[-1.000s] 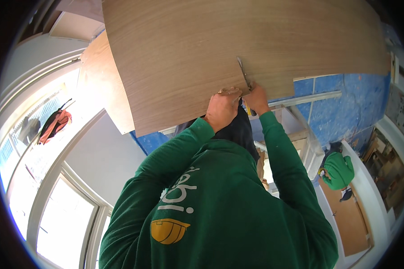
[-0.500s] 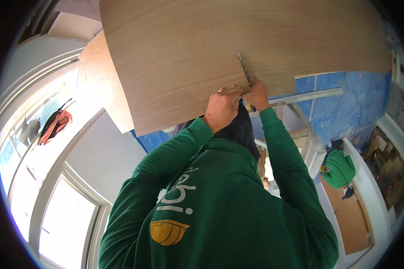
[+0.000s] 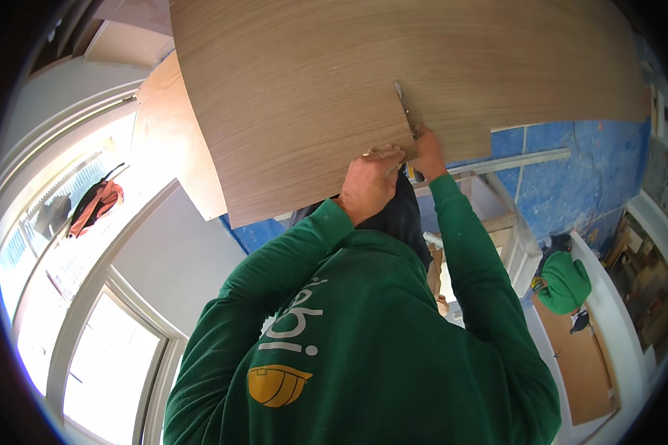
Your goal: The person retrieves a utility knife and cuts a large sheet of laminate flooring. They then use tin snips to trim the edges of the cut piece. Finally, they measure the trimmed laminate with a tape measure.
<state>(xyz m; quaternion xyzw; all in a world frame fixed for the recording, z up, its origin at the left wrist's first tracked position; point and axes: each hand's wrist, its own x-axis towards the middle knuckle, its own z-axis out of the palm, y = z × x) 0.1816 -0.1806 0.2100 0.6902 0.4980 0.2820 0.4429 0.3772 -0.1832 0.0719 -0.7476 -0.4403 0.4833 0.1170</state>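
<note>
A large wood-grain sheet (image 3: 297, 96) stretches across the upper view, its near edge in front of my body. My left hand (image 3: 370, 182) grips that edge with fingers bent over the top. Close beside it on the right, my right hand (image 3: 428, 154) is closed around a cutting tool (image 3: 405, 107) with a narrow metal blade. The blade lies along a slit running inward from the sheet's edge. Its handle is mostly hidden by my hand and the sheet, so the exact kind of tool cannot be made out.
A paler panel (image 3: 172, 133) sits under the sheet's left side. Blue surfacing (image 3: 549, 167) and a whitish strip (image 3: 531, 158) show to the right. At the far right is another person in a green top (image 3: 565, 282). A bright window (image 3: 111, 371) stands at lower left.
The sheet and surroundings have shifted very slightly right and down in view. Both hands keep their places at the sheet's edge, and the blade remains in the slit.
</note>
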